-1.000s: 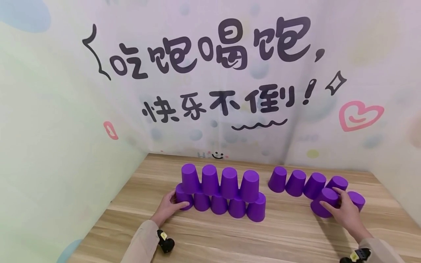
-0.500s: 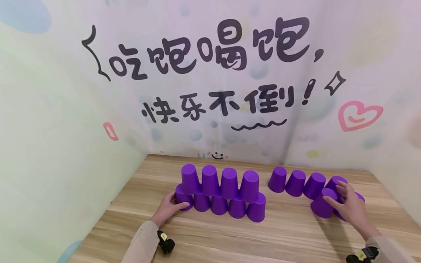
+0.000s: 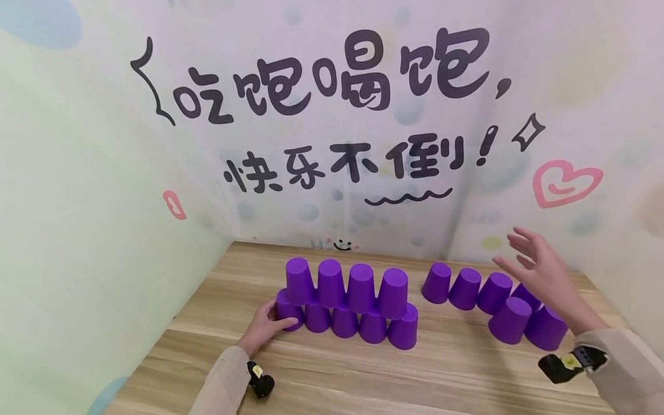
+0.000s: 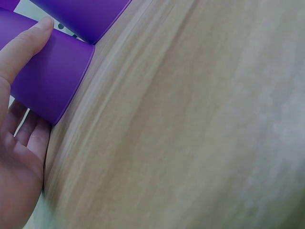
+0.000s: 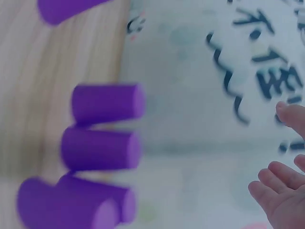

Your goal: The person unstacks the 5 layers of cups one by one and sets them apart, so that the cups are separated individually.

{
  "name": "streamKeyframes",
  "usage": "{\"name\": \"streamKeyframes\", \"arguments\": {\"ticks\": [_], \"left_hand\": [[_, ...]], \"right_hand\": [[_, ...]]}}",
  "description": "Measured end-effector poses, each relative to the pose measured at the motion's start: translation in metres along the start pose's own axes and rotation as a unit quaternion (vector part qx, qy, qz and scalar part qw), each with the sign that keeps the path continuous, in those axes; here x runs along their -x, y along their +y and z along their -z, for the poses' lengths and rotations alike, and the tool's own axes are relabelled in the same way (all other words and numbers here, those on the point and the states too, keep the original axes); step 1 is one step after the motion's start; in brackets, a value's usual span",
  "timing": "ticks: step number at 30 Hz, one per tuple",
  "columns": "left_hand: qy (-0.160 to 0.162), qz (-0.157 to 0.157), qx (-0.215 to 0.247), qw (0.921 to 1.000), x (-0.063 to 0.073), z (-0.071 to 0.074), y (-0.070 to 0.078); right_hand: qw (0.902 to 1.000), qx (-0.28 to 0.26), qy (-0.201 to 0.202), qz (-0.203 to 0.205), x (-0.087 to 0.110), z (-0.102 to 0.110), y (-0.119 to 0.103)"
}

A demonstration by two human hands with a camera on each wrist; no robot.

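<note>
My left hand (image 3: 261, 329) grips the leftmost bottom purple cup (image 3: 288, 308) of a two-level stack. The left wrist view has the thumb (image 4: 35, 40) on the front of that upside-down cup (image 4: 57, 71), the other fingers round its far side. Upper-level cups (image 3: 361, 288) straddle the gaps between those below. Raised above the right-hand cups, my right hand (image 3: 551, 275) holds nothing, its fingers spread apart. Beneath it, a back row of purple cups (image 3: 494, 293) stands upside down, with two more (image 3: 510, 320) in front; the hand and forearm partly cover some of them.
All the cups stand on a wood-grain table (image 3: 332, 374). Behind it hangs a pale printed cloth (image 3: 332, 219) with large dark characters, and another cloth wall (image 3: 104, 230) rises along the left side.
My right hand has let go of the front cup on the right, passed over the neighbouring cup and risen with nothing in it. My left hand has stayed on its cup.
</note>
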State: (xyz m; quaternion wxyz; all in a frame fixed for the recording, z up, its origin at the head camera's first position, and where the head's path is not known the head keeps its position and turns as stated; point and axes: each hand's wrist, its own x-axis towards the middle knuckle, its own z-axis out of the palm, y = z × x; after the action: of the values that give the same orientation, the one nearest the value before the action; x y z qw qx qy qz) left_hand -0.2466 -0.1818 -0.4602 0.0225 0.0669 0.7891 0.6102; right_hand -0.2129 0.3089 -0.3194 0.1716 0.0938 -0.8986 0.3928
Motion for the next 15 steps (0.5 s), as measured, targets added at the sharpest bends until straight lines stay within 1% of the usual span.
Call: {"name": "streamKeyframes", "arguments": {"ticks": [3,7,11,13,15], "left_hand": [[-0.001,0.000,-0.002,1.0000,0.002,0.000,0.001],[0.000,-0.002,-0.003,1.0000,0.000,0.000,-0.003],[0.005,-0.005,-0.005,1.0000,-0.008,0.002,-0.016],[0.005,-0.006,-0.007,0.9999,-0.012,0.003,-0.023],[0.003,-0.008,-0.004,1.0000,-0.014,0.003,-0.029]], "right_hand": [[0.9996,-0.007,-0.016,0.020,-0.011,-0.008,-0.023],[0.9963,-0.032,-0.030,0.073,-0.023,-0.027,-0.045],[0.9909,-0.062,-0.051,0.108,-0.031,-0.052,-0.059],[0.9878,-0.076,-0.065,0.119,-0.032,-0.065,-0.063],[0.9857,-0.079,-0.081,0.125,-0.032,-0.079,-0.065]]}}
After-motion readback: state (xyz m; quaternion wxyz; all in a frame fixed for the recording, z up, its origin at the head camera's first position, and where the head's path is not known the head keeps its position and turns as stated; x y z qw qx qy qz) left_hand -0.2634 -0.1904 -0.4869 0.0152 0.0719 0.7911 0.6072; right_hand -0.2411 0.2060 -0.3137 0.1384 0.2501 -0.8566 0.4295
